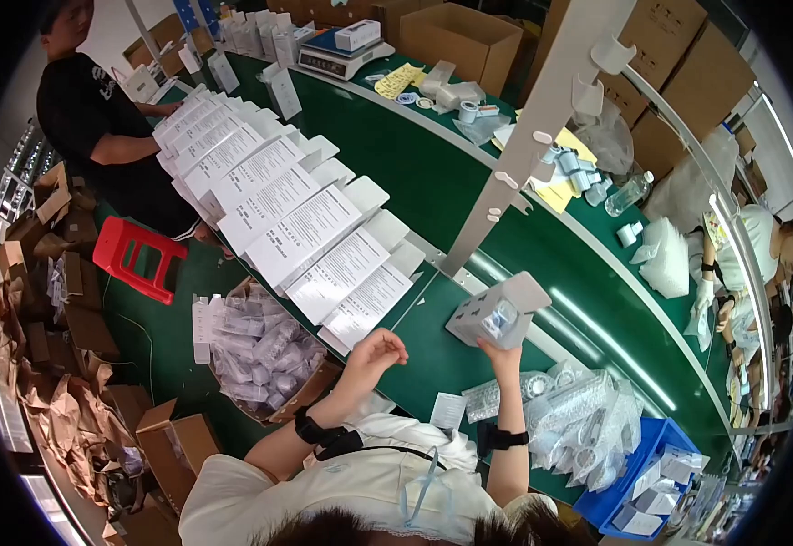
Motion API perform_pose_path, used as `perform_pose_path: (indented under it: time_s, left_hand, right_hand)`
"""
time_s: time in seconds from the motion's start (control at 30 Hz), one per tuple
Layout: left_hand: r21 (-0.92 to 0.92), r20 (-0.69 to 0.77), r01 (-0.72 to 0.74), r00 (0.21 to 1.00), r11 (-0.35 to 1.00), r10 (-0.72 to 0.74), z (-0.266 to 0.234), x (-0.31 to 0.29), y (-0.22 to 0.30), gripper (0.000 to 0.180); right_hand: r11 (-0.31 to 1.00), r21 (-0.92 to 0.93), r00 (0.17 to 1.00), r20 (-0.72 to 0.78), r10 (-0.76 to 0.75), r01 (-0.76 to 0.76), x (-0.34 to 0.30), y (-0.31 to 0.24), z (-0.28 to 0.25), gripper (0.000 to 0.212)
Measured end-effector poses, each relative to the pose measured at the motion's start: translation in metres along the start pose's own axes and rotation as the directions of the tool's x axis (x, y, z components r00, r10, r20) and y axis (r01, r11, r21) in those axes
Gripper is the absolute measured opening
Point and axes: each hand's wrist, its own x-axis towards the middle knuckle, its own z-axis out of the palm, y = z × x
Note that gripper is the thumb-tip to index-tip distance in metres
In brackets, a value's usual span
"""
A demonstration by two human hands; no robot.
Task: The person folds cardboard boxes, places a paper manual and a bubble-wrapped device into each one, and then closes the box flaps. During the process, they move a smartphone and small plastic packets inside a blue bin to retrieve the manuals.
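My right hand [503, 356] grips a white box [478, 320] from below, over the green bench. The box is tilted with its top flap raised, and something in clear plastic shows in its opening. My left hand [378, 351] is apart from it, above the bench edge. Its fingers are loosely bent, with nothing seen in them. Just beyond that hand lie long overlapping rows of white printed boxes [297, 229], many with raised flaps. By my right forearm lie a pile of bubble-wrapped items [582, 425] and a small white printed sheet [448, 410].
A grey metal post [542, 118] rises beyond the box. At right stands a blue bin [611, 499] with small boxes. A carton of clear-wrapped items [274, 350] and a red stool [138, 258] are left of the bench. One person stands far left; another works at far right.
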Motion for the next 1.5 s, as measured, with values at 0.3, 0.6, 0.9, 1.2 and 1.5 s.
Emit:
perform_pose_path:
  time_s: [0.3, 0.6, 0.9, 1.2, 1.5]
  left_hand:
    - [0.862, -0.011, -0.337, 0.735, 0.38, 0.678, -0.037, -0.018, 0.094, 0.014]
    - [0.953, 0.204, -0.027, 0.794, -0.302, 0.573, -0.032, 0.008, 0.155, 0.06]
    - [0.933, 0.106, 0.078, 0.874, -0.351, 0.474, -0.038, -0.002, 0.16, 0.08]
    - [0.939, 0.342, -0.318, 0.843, -0.129, 0.415, 0.005, -0.082, 0.164, 0.084]
    - [0.652, 0.651, -0.729, 0.679, 0.208, 0.338, 0.062, -0.041, 0.056, 0.097]
  right_hand:
    - [0.997, -0.049, 0.986, -0.156, -0.061, 0.054, 0.069, -0.02, 0.042, 0.077]
    - [0.912, -0.353, 0.918, -0.25, -0.308, 0.21, 0.054, -0.052, 0.056, 0.075]
    - [0.843, -0.419, 0.863, -0.218, -0.455, 0.338, -0.053, -0.136, 0.086, 0.038]
    - [0.893, 0.442, 0.937, 0.269, -0.222, 0.085, -0.083, -0.197, 0.101, 0.086]
    - [0.991, 0.115, 0.988, 0.132, -0.076, 0.061, -0.116, -0.193, 0.03, 0.107]
